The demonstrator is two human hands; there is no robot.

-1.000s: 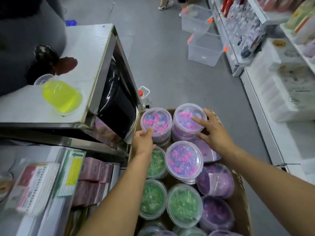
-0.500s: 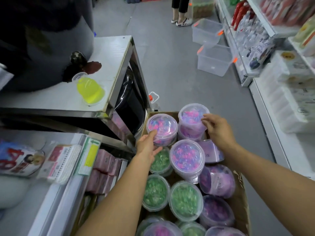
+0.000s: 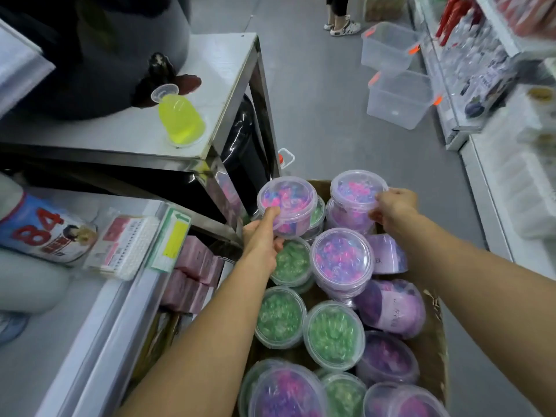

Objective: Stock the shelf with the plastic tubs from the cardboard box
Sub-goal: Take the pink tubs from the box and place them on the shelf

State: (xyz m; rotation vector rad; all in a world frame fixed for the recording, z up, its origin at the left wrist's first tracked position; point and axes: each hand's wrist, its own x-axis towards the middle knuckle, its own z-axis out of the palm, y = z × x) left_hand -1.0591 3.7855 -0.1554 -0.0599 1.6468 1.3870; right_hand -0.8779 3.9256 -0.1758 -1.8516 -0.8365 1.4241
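Observation:
A cardboard box (image 3: 433,347) on the floor holds several round clear tubs of pink-purple and green beads. My left hand (image 3: 262,237) grips the near side of a pink-purple tub (image 3: 287,200) at the box's far left, raised a little above the green tub (image 3: 290,261) under it. My right hand (image 3: 392,210) holds the right rim of another pink-purple tub (image 3: 356,188) stacked at the far end. A white shelf (image 3: 99,320) runs along my left, with pink boxes (image 3: 192,266) on the level below.
A steel table (image 3: 222,70) with a tipped yellow bottle (image 3: 180,120) stands ahead on the left. Two clear bins (image 3: 400,99) sit on the grey floor by the right-hand shelving (image 3: 511,182). A person's feet (image 3: 343,27) show far down the aisle.
Both hands went from resting on the tub lids to gripping the tubs' sides. The left tub has risen slightly. The view has tilted up and forward.

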